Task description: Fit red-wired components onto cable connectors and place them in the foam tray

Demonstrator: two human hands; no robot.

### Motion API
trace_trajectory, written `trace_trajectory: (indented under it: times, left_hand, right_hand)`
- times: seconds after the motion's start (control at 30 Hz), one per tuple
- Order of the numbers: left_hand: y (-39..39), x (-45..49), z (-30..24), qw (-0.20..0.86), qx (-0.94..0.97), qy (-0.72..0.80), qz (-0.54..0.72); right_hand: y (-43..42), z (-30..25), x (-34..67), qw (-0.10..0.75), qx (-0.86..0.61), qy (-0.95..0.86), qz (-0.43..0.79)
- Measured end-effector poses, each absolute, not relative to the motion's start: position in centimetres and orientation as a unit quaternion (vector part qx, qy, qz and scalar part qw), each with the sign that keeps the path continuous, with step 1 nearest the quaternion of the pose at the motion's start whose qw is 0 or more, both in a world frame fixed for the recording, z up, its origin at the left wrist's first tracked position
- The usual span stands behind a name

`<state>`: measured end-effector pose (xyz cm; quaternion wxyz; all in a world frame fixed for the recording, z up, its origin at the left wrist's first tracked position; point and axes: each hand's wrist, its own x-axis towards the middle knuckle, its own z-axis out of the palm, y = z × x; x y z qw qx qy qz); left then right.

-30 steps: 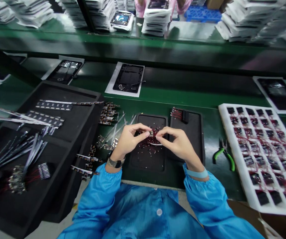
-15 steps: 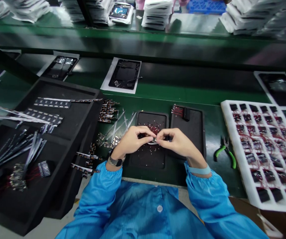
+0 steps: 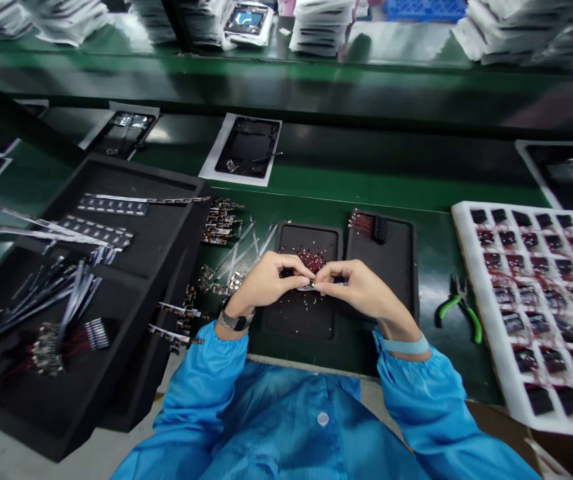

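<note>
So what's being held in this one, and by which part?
A small component, pinched from either side by fingertips of left hand and right hand, over the black tray; exact part too small to tell.

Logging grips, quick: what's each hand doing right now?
Left hand: pinched shut on the small part.
Right hand: pinched shut on the same small part.
</note>
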<state>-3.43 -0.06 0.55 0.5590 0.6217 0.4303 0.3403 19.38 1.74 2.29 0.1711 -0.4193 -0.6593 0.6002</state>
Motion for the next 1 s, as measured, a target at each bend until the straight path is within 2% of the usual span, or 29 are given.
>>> trace_trajectory:
  times: [0.37, 0.5, 0.63, 0.77, 1.0]
  left_hand:
    - [0.0, -3.6, 0.2, 0.585, 0.605, 0.416, 0.345]
    - [0.0, -3.5, 0.6, 0.550, 0.619, 0.437, 0.350]
    - [-0.8, -3.2, 2.1, 0.493, 0.624, 0.448, 0.409]
    - [-2.2, -1.7, 5.5, 0.397, 0.624, 0.472, 0.481]
    - [0.3, 5.1, 13.0, 0.275, 0.666, 0.471, 0.510]
  right_hand:
    - [1.6, 2.3, 19.0, 0.176, -0.414, -0.662, 0.600]
    - [1.8, 2.7, 19.0, 0.182, -0.413, -0.683, 0.575]
    - [2.3, 3.7, 21.2, 0.258, -0.424, -0.716, 0.491]
    - [3.6, 3.1, 26.0, 0.373, -0.534, -0.640, 0.408]
    - [5.0, -0.8, 30.1, 0.453, -0.563, -0.555, 0.413]
